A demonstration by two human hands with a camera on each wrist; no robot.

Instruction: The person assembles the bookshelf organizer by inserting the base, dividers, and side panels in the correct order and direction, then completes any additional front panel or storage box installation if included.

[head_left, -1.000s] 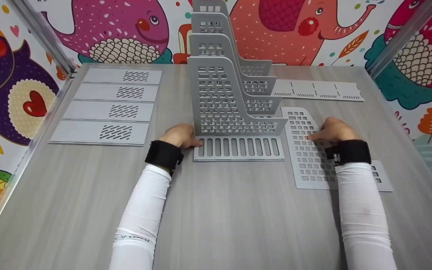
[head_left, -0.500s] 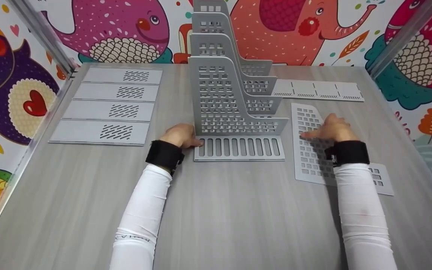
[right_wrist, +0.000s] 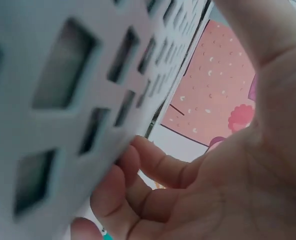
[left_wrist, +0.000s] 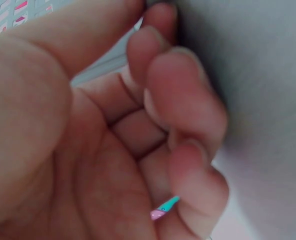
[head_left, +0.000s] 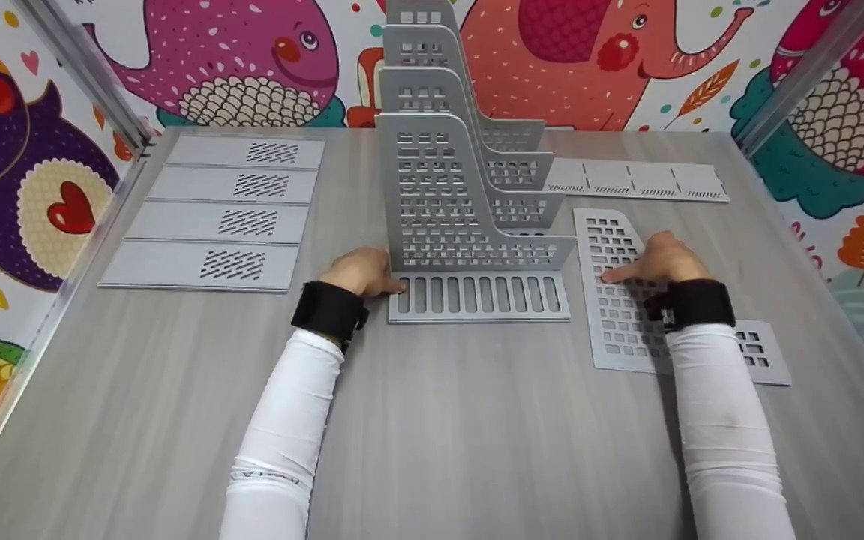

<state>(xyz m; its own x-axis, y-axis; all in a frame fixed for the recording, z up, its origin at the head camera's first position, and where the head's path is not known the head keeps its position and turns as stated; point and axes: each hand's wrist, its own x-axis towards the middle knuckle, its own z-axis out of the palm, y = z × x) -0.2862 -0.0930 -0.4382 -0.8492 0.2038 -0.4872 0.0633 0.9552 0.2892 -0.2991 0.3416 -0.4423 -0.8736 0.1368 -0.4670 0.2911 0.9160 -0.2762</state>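
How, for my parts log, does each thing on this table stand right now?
Perforated upright panels: four visible, standing one behind another.
Slotted panel: flat, in front of the uprights.
Perforated loose panel: unattached, partly covered; contact with table unclear.
Slitted panels: four, laid flat in a row.
White strip panel: flat, left end hidden.
Left hand: holding the slotted panel's left edge.
Right hand: gripping the loose panel.

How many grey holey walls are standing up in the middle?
4. They stand in a row, one behind another: the front panel, the second panel, the third panel and the back panel. Another could be hidden behind them.
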